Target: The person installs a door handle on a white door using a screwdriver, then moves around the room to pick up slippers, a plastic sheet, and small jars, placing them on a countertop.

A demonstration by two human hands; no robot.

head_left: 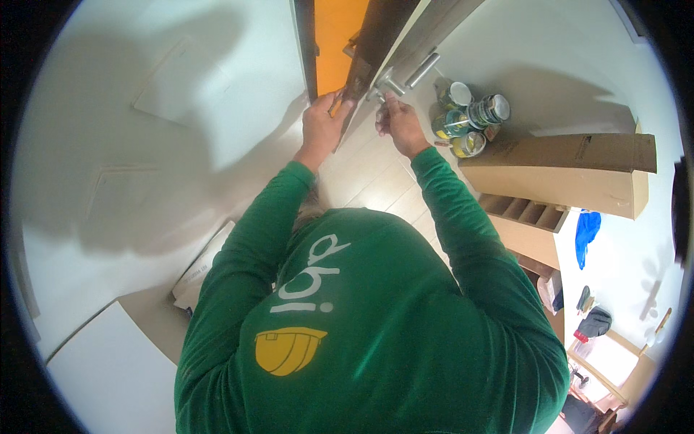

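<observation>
A door (pixel 434 29) stands ajar in front of me, with a metal lever handle (pixel 422 70) on its right face and a lock plate (pixel 359 72) on its dark edge. My left hand (pixel 323 129) is closed at that edge, just below the plate. A sliver of orange shows between its fingers; I cannot tell whether it is a tool or the orange surface behind. Close under the lever, my right hand (pixel 402 126) has its fingers curled together beside a small metal lock part (pixel 376 94). Whatever its fingertips hold is hidden.
Several paint cans and jars (pixel 468 116) are grouped on the floor to the right of the door. Beside them lies a long cardboard box (pixel 564 170), with a wooden compartment unit (pixel 528 211) nearer me. A bright orange surface (pixel 336 43) shows through the door gap. White wall (pixel 181 145) rises at left.
</observation>
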